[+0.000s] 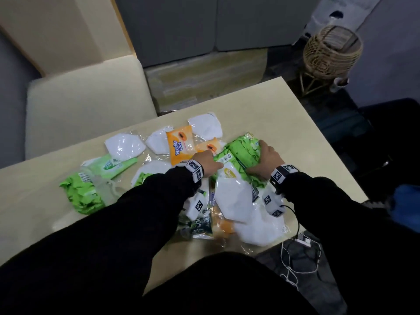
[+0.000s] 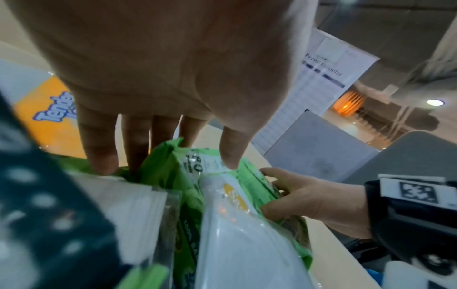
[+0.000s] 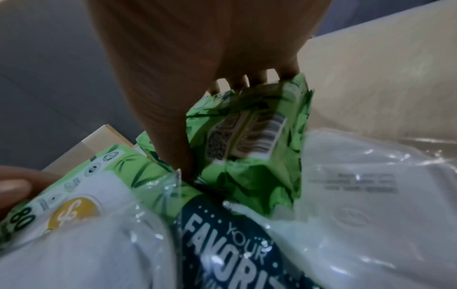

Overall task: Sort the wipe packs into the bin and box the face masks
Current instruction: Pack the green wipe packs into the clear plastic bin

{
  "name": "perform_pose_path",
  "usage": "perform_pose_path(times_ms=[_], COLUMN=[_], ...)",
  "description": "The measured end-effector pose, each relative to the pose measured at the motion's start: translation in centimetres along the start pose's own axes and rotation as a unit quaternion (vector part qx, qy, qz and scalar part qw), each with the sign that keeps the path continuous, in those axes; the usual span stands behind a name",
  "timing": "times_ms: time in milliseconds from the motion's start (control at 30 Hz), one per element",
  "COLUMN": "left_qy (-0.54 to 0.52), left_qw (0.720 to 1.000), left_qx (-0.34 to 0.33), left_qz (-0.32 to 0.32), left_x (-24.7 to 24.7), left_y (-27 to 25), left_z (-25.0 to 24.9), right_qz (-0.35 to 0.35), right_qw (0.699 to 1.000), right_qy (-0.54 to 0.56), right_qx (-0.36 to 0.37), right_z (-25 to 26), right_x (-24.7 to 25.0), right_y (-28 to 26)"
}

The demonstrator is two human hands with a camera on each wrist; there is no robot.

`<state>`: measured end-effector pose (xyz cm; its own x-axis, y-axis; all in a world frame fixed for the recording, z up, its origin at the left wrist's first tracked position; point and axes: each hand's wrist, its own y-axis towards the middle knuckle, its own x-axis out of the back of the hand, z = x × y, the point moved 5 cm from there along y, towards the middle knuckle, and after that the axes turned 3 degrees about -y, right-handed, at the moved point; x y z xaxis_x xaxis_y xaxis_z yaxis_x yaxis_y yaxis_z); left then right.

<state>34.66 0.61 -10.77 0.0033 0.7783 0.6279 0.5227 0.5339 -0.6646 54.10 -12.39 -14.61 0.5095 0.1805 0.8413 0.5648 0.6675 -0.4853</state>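
Wipe packs and wrapped white face masks lie heaped on the beige table (image 1: pixel 284 114). My left hand (image 1: pixel 212 159) (image 2: pixel 183 156) holds a green wipe pack marked 80 (image 1: pixel 223 160) (image 2: pixel 173 162) (image 3: pixel 81 187), thumb on one side and fingers on the other. My right hand (image 1: pixel 264 153) (image 3: pixel 217 121) (image 2: pixel 309 199) grips a second green pack with a barcode (image 1: pixel 245 151) (image 3: pixel 247 148), fingers curled over its far end. A wrapped mask (image 1: pixel 231 196) and a dark pack (image 1: pixel 202 223) (image 3: pixel 230 244) lie under my wrists.
Orange packs (image 1: pixel 179 147), more masks (image 1: pixel 123 147) (image 1: pixel 205 126) and green packs (image 1: pixel 81 194) lie to the left. A cream chair (image 1: pixel 86 105) stands beyond the table. A wicker basket (image 1: pixel 330 51) stands on the floor at far right. Cables (image 1: pixel 300 258) trail off the near edge.
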Motion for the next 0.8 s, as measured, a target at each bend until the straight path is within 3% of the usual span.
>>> perform_pose_path(times_ms=[233, 500, 700, 800], left_qy=[0.049, 0.000, -0.033, -0.078], left_qw=[0.998, 0.995, 0.998, 0.996], left_qx=[0.038, 0.056, 0.050, 0.018], left_qz=[0.032, 0.077, 0.017, -0.035], left_x=[-0.8, -0.4, 5.4, 9.2], left_y=[2.7, 4.0, 2.4, -0.1], left_z=[-1.5, -0.5, 0.7, 1.6], right_qz=[0.000, -0.010, -0.015, 0.001], right_qw=[1.000, 1.000, 0.999, 0.998], right_qy=[-0.003, 0.006, -0.044, 0.063], right_qx=[-0.003, -0.010, 0.000, 0.010], right_z=[-0.5, 0.2, 2.0, 2.6], right_x=[-1.0, -1.3, -1.1, -0.3], right_y=[1.4, 2.0, 2.2, 2.8])
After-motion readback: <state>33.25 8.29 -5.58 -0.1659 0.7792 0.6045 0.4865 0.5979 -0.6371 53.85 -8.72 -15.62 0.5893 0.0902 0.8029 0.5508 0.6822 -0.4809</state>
